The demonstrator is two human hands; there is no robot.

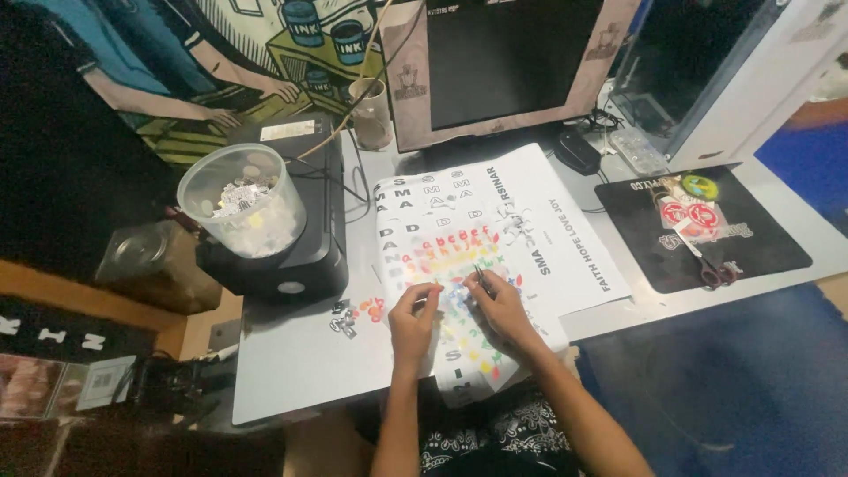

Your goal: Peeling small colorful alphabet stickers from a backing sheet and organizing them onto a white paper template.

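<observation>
Head view showed both hands on the sticker sheet [459, 265] — left hand [413, 314] pinching its edge, right hand [499, 305] pinching a thin tool [483, 281]. Peeling letters seemed underway; next needed a careful lift.

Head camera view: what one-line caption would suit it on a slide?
Two hands, left hand and right hand, work a slim tool over a sheet of colourful letter stickers on a grey desk.
</observation>
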